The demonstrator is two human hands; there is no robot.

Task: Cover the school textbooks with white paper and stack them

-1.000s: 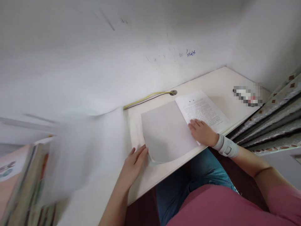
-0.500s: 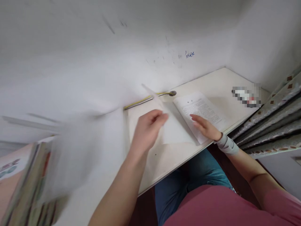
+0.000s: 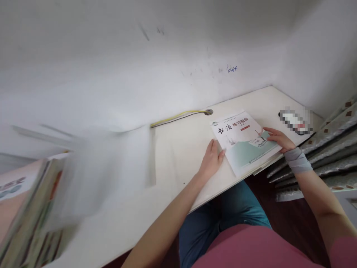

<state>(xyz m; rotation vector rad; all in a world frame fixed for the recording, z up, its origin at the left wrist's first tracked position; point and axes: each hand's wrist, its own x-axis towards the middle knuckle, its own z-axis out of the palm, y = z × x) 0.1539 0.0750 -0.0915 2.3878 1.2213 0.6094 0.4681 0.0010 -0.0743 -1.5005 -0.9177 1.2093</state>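
Across the white, smooth-topped desk, in the head view, a swift change is seen: the thin, rectangular paper booklet, white and green with black and red lettering, has been folded shut! A second ago it was spread open, a pale blank side at left and printed text at right; half a second ago its left part was being lifted over. Now the front cover is shown uppermost, and the printed text has been hidden. By judgement, the closing has been all but completed, and the booklet is being steadied between both sides.

At its left edge the bare left hand is placed, fingers and thumb held apart and loosely bent, with no clear pinch made. On its right edge the right hand, banded by a grey-white cloth wrist strap, is laid with fingers stretched over the cover; whether anything is gripped from beneath cannot be told.

Flat on the desk the booklet is held, near the front edge. Behind it, a thin yellow cable is led to a round hole; to the right, a pixelated, elongated object is left apart, its identity hidden.
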